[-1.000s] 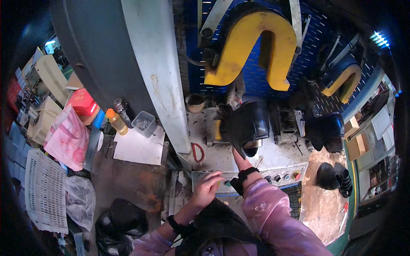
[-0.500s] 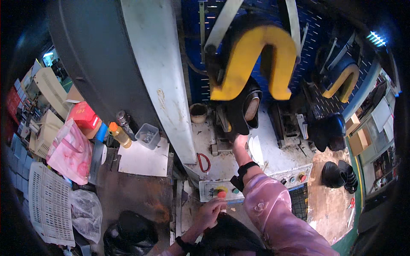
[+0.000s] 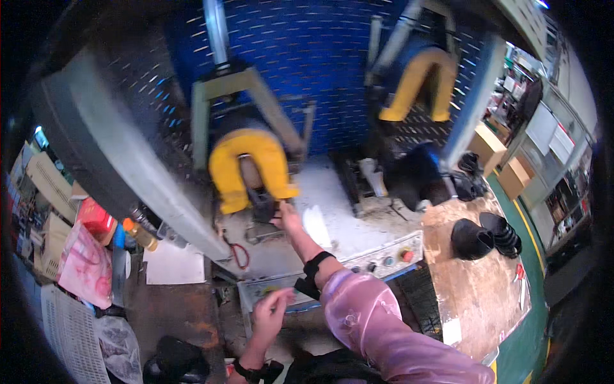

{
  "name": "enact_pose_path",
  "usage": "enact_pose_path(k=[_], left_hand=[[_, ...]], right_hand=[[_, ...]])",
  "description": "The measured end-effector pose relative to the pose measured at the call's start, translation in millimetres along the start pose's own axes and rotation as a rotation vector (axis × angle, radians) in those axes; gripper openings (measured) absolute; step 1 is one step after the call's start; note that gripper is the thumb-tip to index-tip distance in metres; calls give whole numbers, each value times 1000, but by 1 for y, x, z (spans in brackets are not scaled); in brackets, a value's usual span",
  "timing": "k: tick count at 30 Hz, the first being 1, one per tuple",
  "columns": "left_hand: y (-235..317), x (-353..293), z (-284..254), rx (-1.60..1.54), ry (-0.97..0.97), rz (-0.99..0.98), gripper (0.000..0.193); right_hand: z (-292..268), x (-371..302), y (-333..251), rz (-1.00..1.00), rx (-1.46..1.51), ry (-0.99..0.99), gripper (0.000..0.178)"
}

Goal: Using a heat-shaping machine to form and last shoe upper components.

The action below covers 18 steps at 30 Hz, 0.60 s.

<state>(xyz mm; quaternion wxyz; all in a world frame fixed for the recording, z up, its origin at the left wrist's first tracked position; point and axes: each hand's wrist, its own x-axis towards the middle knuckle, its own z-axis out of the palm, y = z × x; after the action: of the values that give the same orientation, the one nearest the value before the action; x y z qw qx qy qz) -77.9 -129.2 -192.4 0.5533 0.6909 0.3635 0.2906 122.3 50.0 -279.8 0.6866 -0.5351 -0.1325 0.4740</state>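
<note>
The black shoe sat at the left-hand station of the machine, between and just below the legs of the yellow horseshoe block, partly hidden by it. The right hand reached over the pale counter to the shoe's near end; blur and overlap left its grip unclear, so whether the fingers pinched the shoe or only rested against it could not be told. The left hand hung near the left part of the control panel, its grip spread, fingers loosely bent around nothing.

Steadying the shoe seemed the work in hand. Done well, it called for light, even contact at the near end, with the shoe square between the block's legs rather than twisted. The right fingers lay close to the right leg's tip, so keeping them outside the block's path looked like the main care. The left hand was best kept off the controls until the right stood well apart.
</note>
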Motion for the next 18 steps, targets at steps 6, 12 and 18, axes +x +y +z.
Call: enact_pose_path(k=[6, 12, 18], left_hand=[[112, 79, 162, 62, -76, 568, 26], [200, 151, 289, 565, 386, 914, 38], [186, 90, 286, 628, 464, 1040, 42]], right_hand=[[-221, -154, -107, 15, -16, -325, 34], [-397, -256, -166, 82, 21, 42, 28], [-451, -310, -213, -273, -10, 54, 26]])
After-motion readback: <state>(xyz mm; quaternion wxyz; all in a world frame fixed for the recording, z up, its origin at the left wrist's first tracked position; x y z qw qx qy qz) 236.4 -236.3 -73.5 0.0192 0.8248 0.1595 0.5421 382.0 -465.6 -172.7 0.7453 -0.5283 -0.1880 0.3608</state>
